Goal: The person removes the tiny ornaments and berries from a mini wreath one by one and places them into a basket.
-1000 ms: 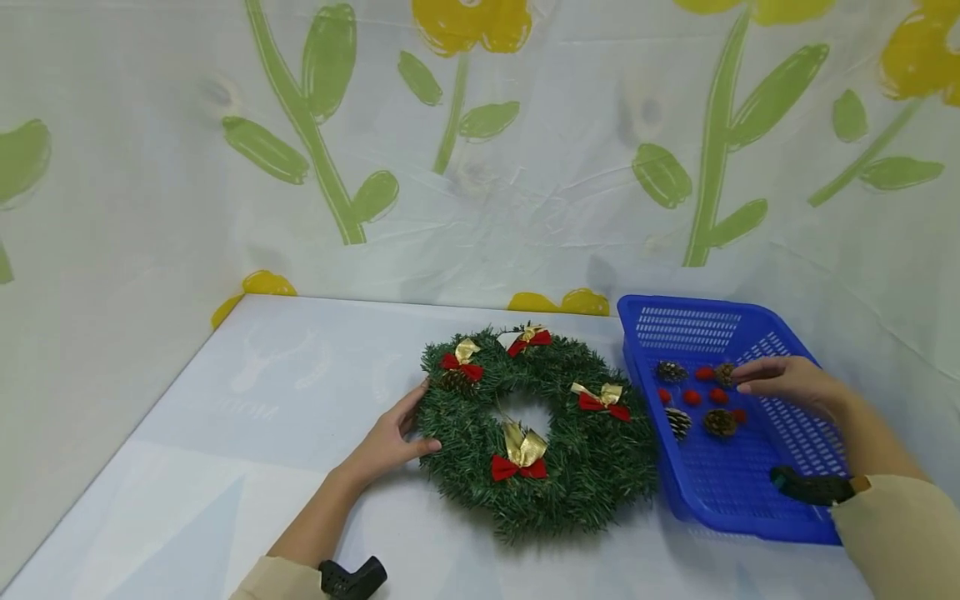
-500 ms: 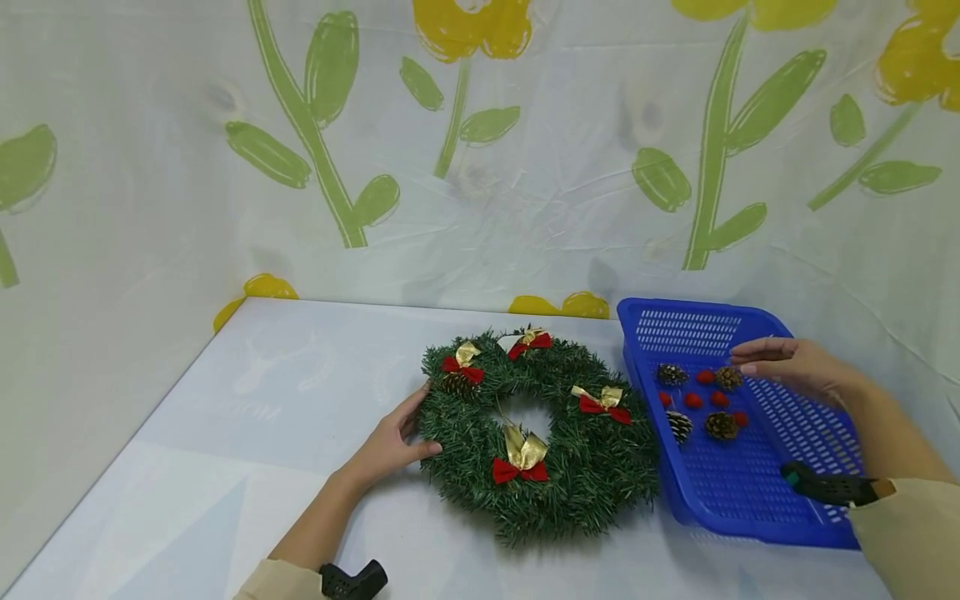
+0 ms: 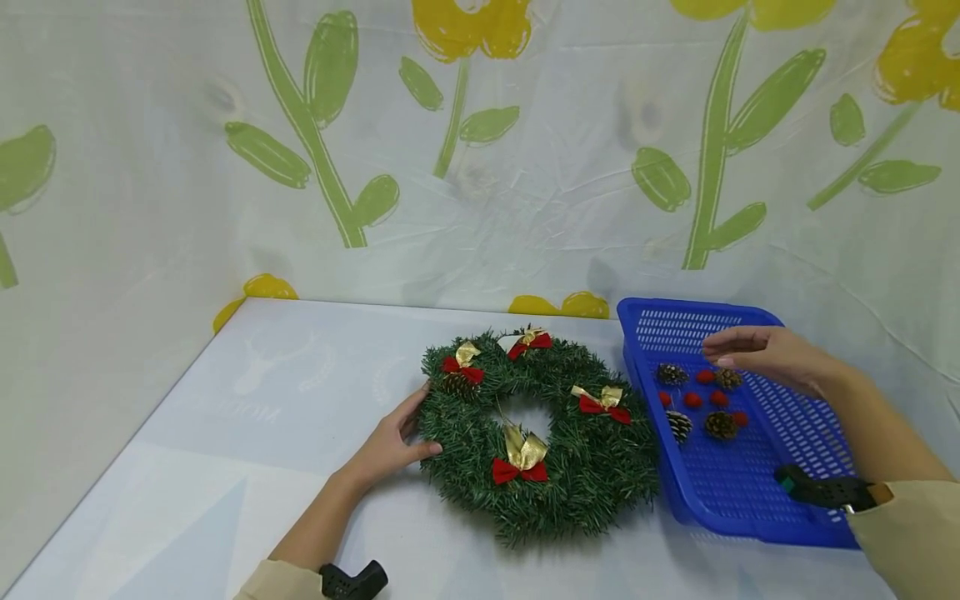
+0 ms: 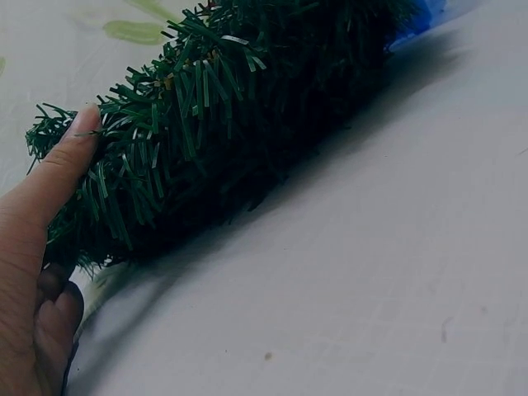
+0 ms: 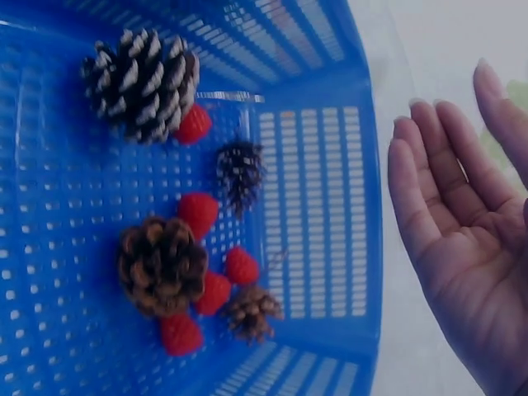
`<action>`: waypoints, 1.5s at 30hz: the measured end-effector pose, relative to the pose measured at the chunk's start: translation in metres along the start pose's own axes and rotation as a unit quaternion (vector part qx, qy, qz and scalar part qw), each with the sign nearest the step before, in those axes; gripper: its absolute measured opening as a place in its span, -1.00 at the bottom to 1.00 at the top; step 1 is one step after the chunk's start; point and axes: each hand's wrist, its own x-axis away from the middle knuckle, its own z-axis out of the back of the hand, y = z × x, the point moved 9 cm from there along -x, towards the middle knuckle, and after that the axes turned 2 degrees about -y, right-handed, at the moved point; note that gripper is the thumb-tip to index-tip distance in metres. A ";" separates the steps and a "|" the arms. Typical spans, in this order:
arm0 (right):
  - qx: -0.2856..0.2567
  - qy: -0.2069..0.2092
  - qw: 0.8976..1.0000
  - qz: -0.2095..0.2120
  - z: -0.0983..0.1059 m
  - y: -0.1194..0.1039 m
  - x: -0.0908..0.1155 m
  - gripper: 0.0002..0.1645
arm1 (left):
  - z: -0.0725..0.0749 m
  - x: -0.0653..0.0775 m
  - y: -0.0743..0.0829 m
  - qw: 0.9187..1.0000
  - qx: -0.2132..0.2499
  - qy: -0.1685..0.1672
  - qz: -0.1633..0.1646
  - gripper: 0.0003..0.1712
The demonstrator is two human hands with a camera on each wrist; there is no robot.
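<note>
A green Christmas wreath (image 3: 600,467) lies on the table, with several red-and-gold bows (image 3: 521,467) around its ring. My left hand (image 3: 390,446) grips the wreath's left edge. In the left wrist view the thumb (image 4: 70,157) lies on the needles and the other fingers curl low at the side. Over the back of the blue basket (image 3: 678,329) hovers my right hand (image 3: 780,354), holding nothing. Its fingers are relaxed and the palm shows in the right wrist view. Below it lie several pine cones (image 5: 162,268) and red berries (image 5: 198,214).
The basket stands right against the wreath's right side, with raised slotted walls. Behind the table hangs a white cloth (image 3: 525,225) printed with yellow flowers and green leaves. White table surface (image 3: 300,417) extends to the left of the wreath.
My right hand has risen from near a small pine cone in the basket, then shifted left above the basket's back part. The left hand and the wreath have stayed in place.
</note>
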 end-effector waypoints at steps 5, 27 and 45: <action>-0.003 -0.020 1.000 0.024 -0.013 -0.018 -0.006 -0.57 | 0.000 0.000 0.000 1.000 0.001 0.001 -0.002 0.09; -0.106 -0.249 0.950 0.154 -0.098 -0.105 -0.023 -0.21 | 0.000 0.000 -0.003 1.000 -0.005 0.004 0.002 0.07; -0.084 -0.265 0.946 0.167 -0.149 -0.141 -0.049 -0.04 | -0.001 -0.001 -0.003 1.000 -0.009 0.005 0.001 0.08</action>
